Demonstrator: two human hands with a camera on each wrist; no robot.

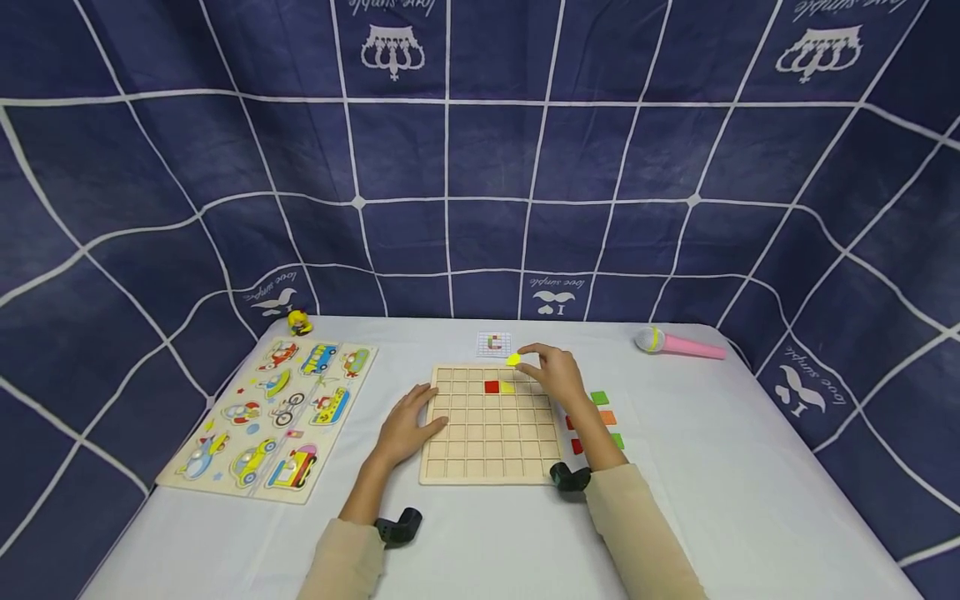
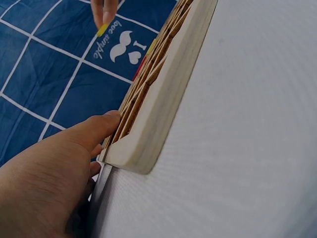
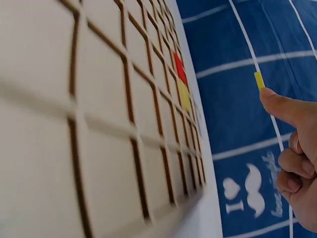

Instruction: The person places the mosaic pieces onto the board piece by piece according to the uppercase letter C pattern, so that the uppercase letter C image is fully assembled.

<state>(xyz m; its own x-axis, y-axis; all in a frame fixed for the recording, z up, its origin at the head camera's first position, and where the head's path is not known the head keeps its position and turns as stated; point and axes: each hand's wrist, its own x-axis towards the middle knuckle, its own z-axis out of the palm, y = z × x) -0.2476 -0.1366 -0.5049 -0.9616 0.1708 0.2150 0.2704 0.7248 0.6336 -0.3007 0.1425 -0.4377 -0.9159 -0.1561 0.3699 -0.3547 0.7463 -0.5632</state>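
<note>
My left hand [image 1: 406,425] rests at the left edge of a wooden grid board [image 1: 491,474], its thumb [image 2: 101,124] touching the rim. My right hand [image 1: 557,375] pinches a small yellow piece [image 1: 513,359] between thumb and fingertips, raised over the board's far edge. In the right wrist view that yellow piece [image 3: 259,80] shows edge-on, and the other fingers are curled. On the board, a red square tile [image 1: 491,387] and a light yellow piece [image 1: 507,387] lie side by side in neighbouring cells near the far side.
Green tiles [image 1: 598,397], orange and red ones lie right of the board, partly behind my right forearm. A small pattern card [image 1: 494,343] lies beyond the board. A vehicle puzzle board [image 1: 255,433] and yellow figurine [image 1: 299,322] are at left; a pink microphone [image 1: 693,347] is at right.
</note>
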